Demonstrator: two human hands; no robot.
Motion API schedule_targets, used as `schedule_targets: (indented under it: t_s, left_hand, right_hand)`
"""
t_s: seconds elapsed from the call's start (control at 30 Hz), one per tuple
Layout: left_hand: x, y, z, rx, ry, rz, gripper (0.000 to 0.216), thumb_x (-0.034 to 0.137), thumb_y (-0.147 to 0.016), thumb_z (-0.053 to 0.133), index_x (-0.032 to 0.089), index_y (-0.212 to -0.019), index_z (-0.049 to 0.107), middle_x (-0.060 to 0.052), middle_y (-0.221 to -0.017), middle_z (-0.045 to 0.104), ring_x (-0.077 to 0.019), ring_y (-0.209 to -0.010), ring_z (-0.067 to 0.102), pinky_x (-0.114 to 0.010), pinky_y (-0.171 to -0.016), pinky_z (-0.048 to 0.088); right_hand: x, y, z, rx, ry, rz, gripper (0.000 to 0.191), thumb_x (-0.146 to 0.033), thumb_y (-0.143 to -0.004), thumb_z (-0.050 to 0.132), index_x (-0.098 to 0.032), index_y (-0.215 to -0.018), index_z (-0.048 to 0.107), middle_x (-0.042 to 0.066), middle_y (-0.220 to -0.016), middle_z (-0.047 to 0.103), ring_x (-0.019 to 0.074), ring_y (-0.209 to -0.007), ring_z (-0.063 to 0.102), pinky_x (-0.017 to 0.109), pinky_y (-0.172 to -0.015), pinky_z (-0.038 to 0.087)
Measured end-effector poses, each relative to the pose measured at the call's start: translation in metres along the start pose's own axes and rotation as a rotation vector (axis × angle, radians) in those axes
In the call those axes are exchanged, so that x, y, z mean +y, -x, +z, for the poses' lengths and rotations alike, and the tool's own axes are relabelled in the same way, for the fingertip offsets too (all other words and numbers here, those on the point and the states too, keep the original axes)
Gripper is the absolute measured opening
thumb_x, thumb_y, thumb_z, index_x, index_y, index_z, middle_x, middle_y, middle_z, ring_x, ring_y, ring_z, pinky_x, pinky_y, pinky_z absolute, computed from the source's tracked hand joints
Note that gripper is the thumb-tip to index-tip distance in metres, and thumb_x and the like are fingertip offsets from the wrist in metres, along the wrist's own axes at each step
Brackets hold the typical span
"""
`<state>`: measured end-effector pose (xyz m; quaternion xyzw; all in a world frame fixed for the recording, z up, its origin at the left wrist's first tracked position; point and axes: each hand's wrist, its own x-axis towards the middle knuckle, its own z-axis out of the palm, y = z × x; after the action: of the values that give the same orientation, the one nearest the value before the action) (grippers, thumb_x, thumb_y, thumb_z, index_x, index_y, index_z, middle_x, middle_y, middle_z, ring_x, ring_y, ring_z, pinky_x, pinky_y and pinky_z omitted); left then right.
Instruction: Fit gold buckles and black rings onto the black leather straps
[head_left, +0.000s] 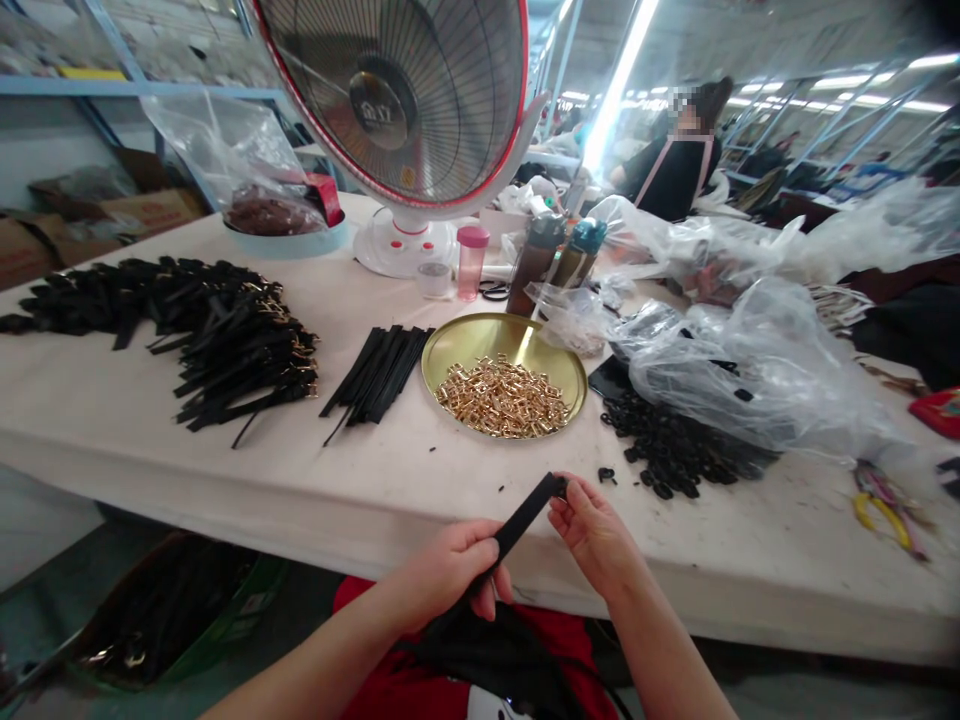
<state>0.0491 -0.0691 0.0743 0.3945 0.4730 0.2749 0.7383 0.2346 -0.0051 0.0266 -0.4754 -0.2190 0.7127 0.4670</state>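
We see both hands pinching one black strap (526,514) over the table's (255,495) near edge: left hand (463,558) lower down, right hand (596,530) at its far tip. Gold tray (480,338) of metal pieces (502,402) ahead, straps (377,378) left, plastic bag (765,365) partly covering black clips (671,455) right; big fan (405,110) blocks our rear view.

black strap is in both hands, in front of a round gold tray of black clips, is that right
Not black clips: the head view shows gold-coloured metal pieces in the round gold tray. The black strap is indeed in the left hand and right hand, in front of it.
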Motion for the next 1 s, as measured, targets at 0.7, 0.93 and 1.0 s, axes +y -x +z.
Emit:
schedule_targets:
  t_s: [0.7,0.93,1.0]
  left_hand:
    - [0.011,-0.011,-0.015,0.000,-0.602,0.146,0.029,0.030,-0.082,0.036,0.016,-0.096,0.057,0.000,-0.061,0.055,-0.0114,-0.050,0.048,-0.020,-0.048,0.032]
    - [0.008,-0.022,-0.022,0.125,-0.366,0.228,0.045,0.038,-0.085,0.034,0.016,-0.124,0.039,0.006,-0.053,0.042,-0.0076,-0.043,0.038,-0.018,-0.043,0.028]
    - [0.005,-0.028,-0.028,0.148,-0.326,0.236,0.041,0.040,-0.083,0.037,0.015,-0.115,0.047,0.007,-0.050,0.039,-0.0069,-0.041,0.035,-0.017,-0.040,0.027]
  right_hand:
    - [0.015,0.013,0.016,-0.141,0.522,-0.171,0.028,-0.040,-0.062,0.068,-0.018,-0.078,0.061,-0.003,-0.051,0.055,0.0118,-0.053,0.049,0.026,-0.058,0.038]
    - [0.022,-0.002,0.031,-0.223,0.468,-0.151,0.029,-0.043,-0.066,0.063,-0.017,-0.077,0.057,-0.002,-0.055,0.053,0.0118,-0.053,0.047,0.026,-0.056,0.039]
    - [0.010,-0.017,0.033,-0.210,0.547,-0.269,0.031,-0.047,-0.071,0.056,-0.018,-0.080,0.056,-0.001,-0.060,0.054,0.0127,-0.055,0.048,0.027,-0.057,0.039]
